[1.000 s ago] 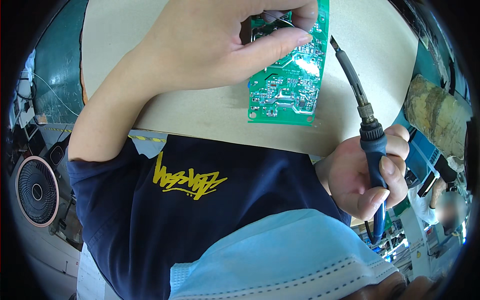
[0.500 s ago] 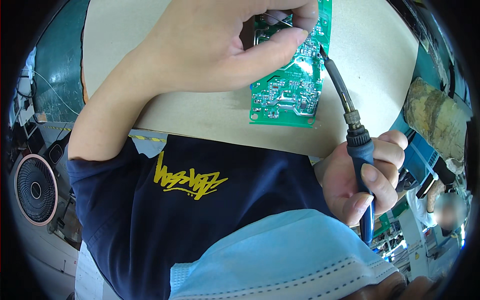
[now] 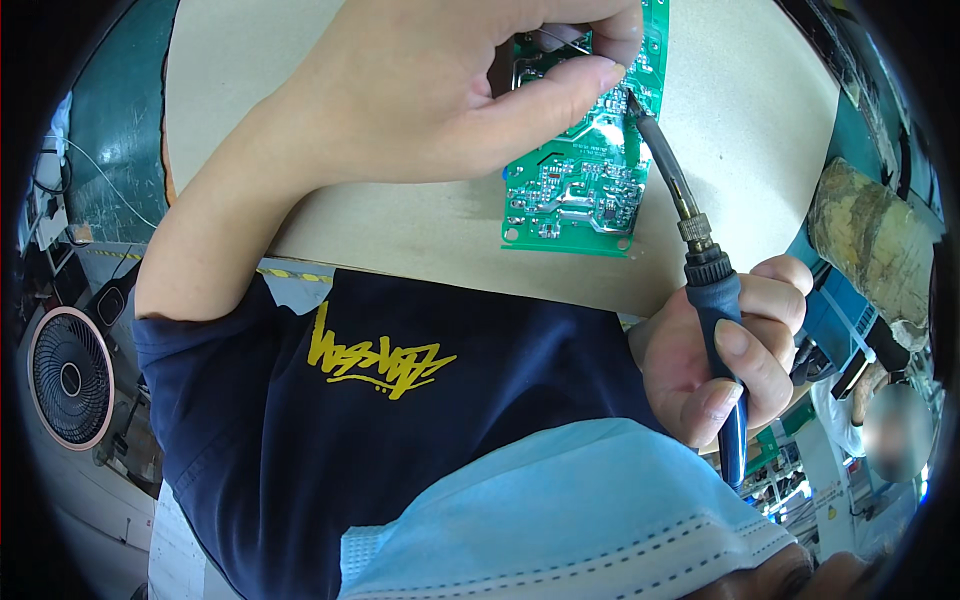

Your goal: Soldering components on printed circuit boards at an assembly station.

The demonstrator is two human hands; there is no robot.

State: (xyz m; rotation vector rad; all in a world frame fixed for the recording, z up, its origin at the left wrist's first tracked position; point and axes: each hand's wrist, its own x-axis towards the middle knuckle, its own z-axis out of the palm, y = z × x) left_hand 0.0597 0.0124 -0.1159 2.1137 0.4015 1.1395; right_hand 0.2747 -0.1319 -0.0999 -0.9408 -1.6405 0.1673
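Soldering under way on the green circuit board [image 3: 580, 170]

Left hand [image 3: 430, 100] pinches the board; right hand [image 3: 720, 365] has its grip wrapped round the soldering iron [image 3: 700, 270], tip at a joint; completion can't be judged.

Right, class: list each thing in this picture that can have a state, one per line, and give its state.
Green circuit board: lying solder side up on the tan table.
Soldering iron: tip touching the board's upper right area.
Left hand: pinching a thin wire at the board.
Right hand: closed around the iron's blue handle.
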